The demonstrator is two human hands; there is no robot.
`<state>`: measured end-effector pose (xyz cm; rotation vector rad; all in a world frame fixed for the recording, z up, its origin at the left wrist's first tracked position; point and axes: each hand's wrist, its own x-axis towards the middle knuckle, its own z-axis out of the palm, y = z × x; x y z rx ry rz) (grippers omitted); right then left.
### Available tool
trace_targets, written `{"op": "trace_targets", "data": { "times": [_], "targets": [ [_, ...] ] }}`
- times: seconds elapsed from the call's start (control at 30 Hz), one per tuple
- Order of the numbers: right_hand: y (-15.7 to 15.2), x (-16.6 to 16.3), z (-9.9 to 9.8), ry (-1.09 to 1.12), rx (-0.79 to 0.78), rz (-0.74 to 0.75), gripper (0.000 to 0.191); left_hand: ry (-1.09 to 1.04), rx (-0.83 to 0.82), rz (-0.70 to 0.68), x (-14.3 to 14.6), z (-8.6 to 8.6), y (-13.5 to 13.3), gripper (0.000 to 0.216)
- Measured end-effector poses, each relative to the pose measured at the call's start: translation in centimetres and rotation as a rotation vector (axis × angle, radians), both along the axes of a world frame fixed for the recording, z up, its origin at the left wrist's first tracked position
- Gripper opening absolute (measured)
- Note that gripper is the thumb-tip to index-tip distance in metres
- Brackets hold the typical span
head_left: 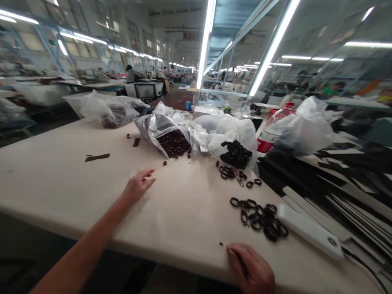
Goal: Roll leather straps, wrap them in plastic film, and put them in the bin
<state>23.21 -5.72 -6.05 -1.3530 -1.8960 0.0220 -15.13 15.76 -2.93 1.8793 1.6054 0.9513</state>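
Observation:
My left hand [139,184] reaches out over the cream table [61,179], fingers stretched forward and lying near the surface, holding nothing I can see. A small dark bead [164,163] lies just beyond its fingertips. My right hand [251,267] rests on the table's near edge, fingers curled down, apparently empty. A pile of black rings [260,218] lies just above it, beside a white flat tool [310,232]. An open plastic bag of dark red beads [173,143] and a white bag of black rings [235,153] lie further back.
Stacks of black strips [330,179] fill the right side. More loose black rings and scissors [234,173] lie mid-table. Another plastic bag [107,110] is at the back left, a brown strip [97,157] on the left, a red-capped bottle [272,126] behind the bags. People work at distant tables.

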Motion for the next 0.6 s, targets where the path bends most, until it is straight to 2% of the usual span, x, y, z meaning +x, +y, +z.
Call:
{"op": "trace_targets", "data": {
  "times": [0.13, 0.37, 0.6],
  "targets": [
    [0.0, -1.1, 0.3, -0.040, 0.061, -0.032, 0.014, 0.171, 0.005, -0.039, 0.2, -1.1, -0.6, 0.056],
    [-0.3, -2.1, 0.2, -0.034, 0.002, -0.084, 0.010, 0.235, -0.038, -0.005, -1.0, -1.4, 0.3, 0.056],
    [-0.3, -2.6, 0.2, -0.044, 0.004, -0.108, 0.011, 0.202, -0.084, 0.081, -2.1, -1.2, 0.1, 0.031]
  ]
}}
